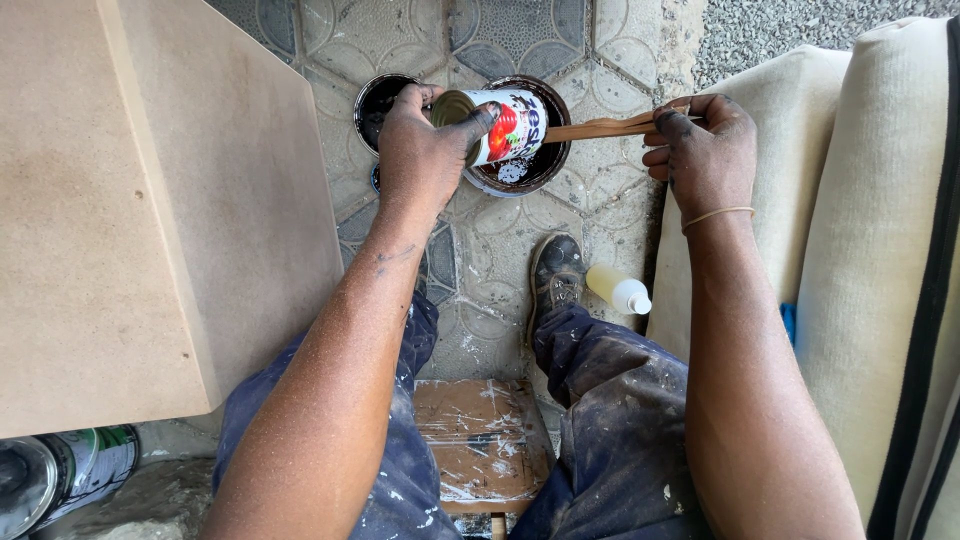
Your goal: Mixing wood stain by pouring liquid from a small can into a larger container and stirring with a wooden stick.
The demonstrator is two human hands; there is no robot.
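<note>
My left hand (420,150) grips a small tin can (497,125) with a white label and a red fruit picture, tipped on its side over an open round paint tin (545,165) with a dark inside. My right hand (703,145) holds a flat wooden stick (598,128) that reaches left towards the tipped can's mouth above the paint tin. A second dark open tin (378,100) sits just behind my left hand, partly hidden by it.
A large tan board (150,200) fills the left. A pale cushion (880,250) lies on the right. A small yellow bottle with a white cap (617,289) rests by my shoe (556,272). A paint-spattered stool (480,440) and a metal can (60,470) are near.
</note>
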